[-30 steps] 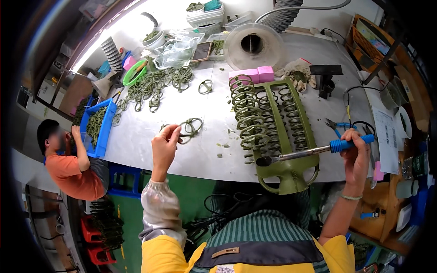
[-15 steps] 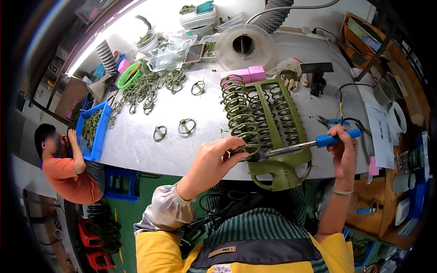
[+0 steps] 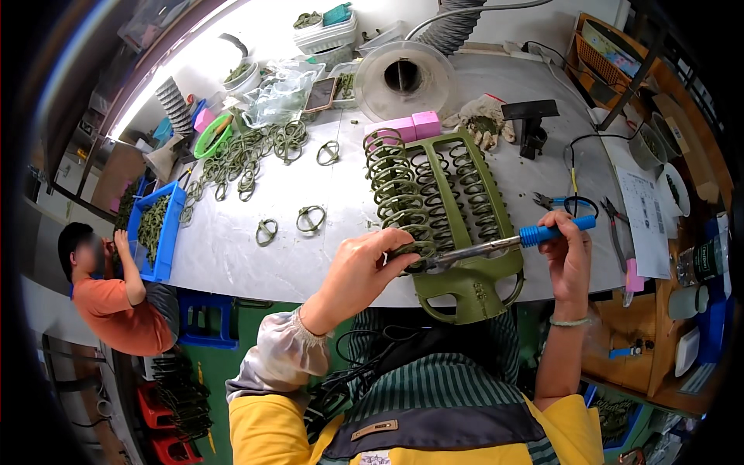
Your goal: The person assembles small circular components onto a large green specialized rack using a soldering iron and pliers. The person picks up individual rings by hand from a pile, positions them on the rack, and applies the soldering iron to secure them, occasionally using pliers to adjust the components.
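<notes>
Over the worktop [image 3: 341, 186], left fingers [image 3: 391, 239] pinch a green loop [image 3: 409, 249]; right fingers [image 3: 575, 242] clamp a blue-handled tool [image 3: 539, 235], whose slipping could jab the left.

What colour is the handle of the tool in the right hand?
The handle is blue, clearest in the head view.

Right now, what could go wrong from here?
1. The blue-handled tool reaches close to the left hand; if hot, it could burn skin.
2. It also sits beside the green frame and green loops; a slip of the right hand might mark them.
3. The black cable loops near the pliers and could snag.
</notes>
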Available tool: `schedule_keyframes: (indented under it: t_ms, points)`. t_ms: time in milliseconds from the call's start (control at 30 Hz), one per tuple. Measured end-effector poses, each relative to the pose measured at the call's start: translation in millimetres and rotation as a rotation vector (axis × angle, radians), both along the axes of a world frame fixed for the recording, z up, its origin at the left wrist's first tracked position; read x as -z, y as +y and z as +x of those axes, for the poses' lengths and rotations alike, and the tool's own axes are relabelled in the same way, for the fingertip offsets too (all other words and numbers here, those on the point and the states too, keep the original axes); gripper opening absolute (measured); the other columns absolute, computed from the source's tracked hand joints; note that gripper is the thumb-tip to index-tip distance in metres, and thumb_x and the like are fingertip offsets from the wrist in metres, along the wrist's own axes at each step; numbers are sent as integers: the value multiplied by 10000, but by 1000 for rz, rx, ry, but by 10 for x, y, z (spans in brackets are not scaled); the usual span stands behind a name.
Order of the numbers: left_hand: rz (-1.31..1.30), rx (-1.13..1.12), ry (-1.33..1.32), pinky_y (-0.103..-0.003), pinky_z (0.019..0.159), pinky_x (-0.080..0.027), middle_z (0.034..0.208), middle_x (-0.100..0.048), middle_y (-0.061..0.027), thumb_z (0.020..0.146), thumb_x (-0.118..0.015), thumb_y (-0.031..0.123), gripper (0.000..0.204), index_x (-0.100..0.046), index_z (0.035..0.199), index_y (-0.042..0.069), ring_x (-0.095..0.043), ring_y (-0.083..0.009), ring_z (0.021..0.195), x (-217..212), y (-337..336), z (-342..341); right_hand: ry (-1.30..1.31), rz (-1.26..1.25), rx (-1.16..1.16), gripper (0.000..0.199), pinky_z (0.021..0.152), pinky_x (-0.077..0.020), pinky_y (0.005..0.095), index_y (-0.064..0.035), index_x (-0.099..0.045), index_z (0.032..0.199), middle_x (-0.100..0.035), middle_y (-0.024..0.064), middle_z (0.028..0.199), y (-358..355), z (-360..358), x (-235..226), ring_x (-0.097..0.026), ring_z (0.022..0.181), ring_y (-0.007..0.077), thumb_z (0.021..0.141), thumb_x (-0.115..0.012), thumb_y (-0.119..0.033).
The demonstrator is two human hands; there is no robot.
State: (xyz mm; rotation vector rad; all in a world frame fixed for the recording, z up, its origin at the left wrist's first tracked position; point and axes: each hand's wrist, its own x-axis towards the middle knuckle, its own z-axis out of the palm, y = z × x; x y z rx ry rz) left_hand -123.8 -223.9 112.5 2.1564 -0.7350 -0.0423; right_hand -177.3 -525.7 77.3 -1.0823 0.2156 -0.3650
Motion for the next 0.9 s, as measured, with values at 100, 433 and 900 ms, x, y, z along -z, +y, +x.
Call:
schedule_keyframes:
  t_ms: [100, 433, 900]
  points:
    - [7, 1, 4, -271, 585, -487, 791, -659, -84, 815, -722, 89, 206, -633, 983, 10, -582, -146, 609, -14, -16, 5, -2, -1, -6, 136, 558, -460, 235, -42, -648, 856, -643, 56, 837, -6, 7, 20, -596, 738, 108, 892, -619, -171]
    - [18, 8, 9, -272, 572, -479, 785, -654, -82, 818, -721, 99, 202, -633, 977, 11, -567, -147, 593, -13, -21, 21, -42, -119, 2, 145, 547, -456, 238, -38, -645, 823, -630, 52, 852, -111, -53, -160, -594, 762, 116, 890, -606, -161]
    - [152, -345, -237, -355, 726, -504, 871, -634, -97, 814, -671, 91, 172, -626, 975, 47, -610, -278, 800, 293, 841, 623, -43, -177, -6, 162, 511, -432, 214, -37, -615, 807, -591, 60, 833, -288, -197, -331, -559, 728, 105, 868, -622, -187]
